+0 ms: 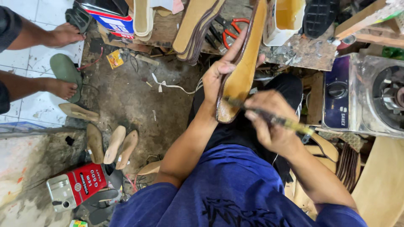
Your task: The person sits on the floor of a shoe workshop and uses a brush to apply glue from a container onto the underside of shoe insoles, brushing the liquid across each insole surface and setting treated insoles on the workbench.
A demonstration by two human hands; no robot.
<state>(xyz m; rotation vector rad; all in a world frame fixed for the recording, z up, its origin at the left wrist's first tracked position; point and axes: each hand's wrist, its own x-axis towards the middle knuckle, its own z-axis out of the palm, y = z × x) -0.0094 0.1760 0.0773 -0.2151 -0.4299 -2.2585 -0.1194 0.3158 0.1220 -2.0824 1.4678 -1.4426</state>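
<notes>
Left hand (pixel 219 77) wrapped around the edge of a long tan shoe insole with a dark brown rim (pixel 242 71), fingers closed on its left side and thumb stretched up along it, so the sole held up over the lap, tilted, inner face toward the eyes, probably to give a firm surface for brushing. Right hand (pixel 269 122) closed in a fist on a thin brush with a yellowish, glue-stained handle (pixel 273 120), the tip touching the lower, rounded heel end of the insole; handle sticking out to the right past the knuckles. Insole smooth and leathery in look, slightly glossy near the heel, maybe wet with glue, but not certain. Above, on a rough wooden workbench (pixel 303 52), a stack of more flat tan soles (pixel 195 25), scissors with orange-red handles (pixel 233 29) and a cream plastic container (pixel 286 17), all close to reach. To the right, a small metal gas stove with a dark blue front panel (pixel 362 96). On the dirty grey floor (pixel 126 96), pale wooden shoe lasts (pixel 113 145) lying side by side, and a red rectangular tin can (pixel 82 185) near them. At upper left, bare feet of another person (pixel 63 35) beside a green sandal (pixel 65 71) on white tiles.
</notes>
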